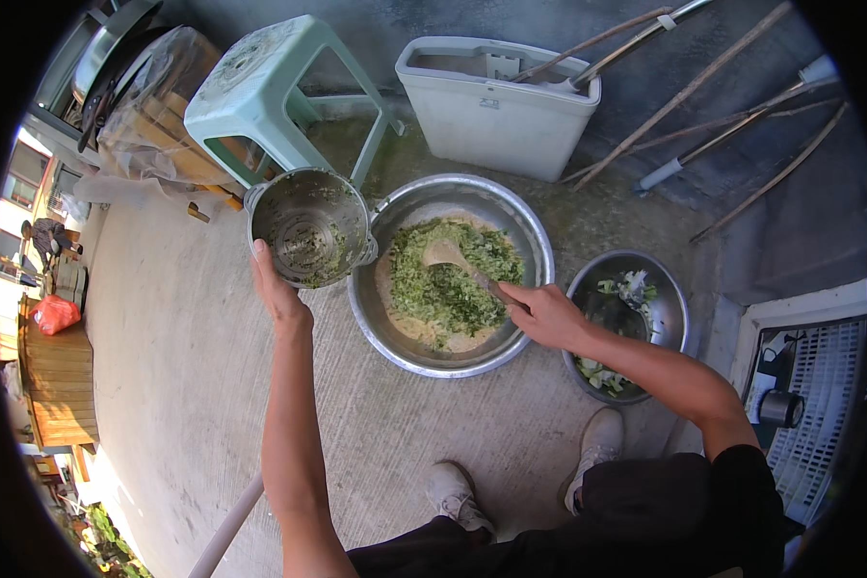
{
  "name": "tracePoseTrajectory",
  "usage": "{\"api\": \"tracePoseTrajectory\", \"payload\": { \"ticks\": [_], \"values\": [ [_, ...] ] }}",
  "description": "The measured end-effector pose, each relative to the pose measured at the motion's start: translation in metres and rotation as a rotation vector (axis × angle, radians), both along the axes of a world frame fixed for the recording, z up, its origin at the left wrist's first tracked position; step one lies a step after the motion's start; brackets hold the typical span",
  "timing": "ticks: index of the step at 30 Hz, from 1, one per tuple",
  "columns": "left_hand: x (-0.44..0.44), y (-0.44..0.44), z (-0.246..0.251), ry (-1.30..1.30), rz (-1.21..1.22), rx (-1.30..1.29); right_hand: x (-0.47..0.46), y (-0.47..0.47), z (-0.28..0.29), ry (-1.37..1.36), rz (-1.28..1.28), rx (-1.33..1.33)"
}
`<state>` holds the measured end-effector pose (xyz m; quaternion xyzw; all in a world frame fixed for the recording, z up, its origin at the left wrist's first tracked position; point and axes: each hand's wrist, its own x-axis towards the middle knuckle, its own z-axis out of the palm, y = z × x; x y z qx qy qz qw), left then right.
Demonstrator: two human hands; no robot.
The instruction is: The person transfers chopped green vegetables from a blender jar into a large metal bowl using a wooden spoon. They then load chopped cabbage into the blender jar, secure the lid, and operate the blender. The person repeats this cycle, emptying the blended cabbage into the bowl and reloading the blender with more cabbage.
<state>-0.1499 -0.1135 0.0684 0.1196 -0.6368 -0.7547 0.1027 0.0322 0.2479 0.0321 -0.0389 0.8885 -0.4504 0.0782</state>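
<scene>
My left hand (278, 285) holds a metal pot (309, 230) by its side, tilted so that its inside shows, with green bits stuck to the wall and bottom. The pot's handle side overlaps the rim of a large metal basin (454, 374). Chopped greens (444, 300) lie heaped in that basin over a pale, mealy layer. My right hand (549, 314) grips the handle of a wooden spoon (444, 253), whose bowl rests on the greens. To the right, partly under my right forearm, a smaller metal basin (683, 318) holds leafy scraps.
A pale green plastic stool (260, 108) and a grey plastic bin (498, 119) with poles and sticks stand beyond the basins. A white rack (816, 404) is at the right. My shoes are below the basins. A person (49, 237) is far off at the left.
</scene>
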Motion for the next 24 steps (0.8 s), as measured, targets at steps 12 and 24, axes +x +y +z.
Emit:
{"api": "tracePoseTrajectory", "payload": {
  "ticks": [12, 24],
  "values": [
    [0.000, 0.005, 0.002, 0.001, -0.099, 0.008, 0.036, -0.013, -0.036, 0.029, 0.022, -0.125],
    [0.013, 0.051, 0.003, -0.087, -0.332, 0.117, 0.065, -0.053, -0.071, -0.039, 0.250, 0.181]
  ]
}}
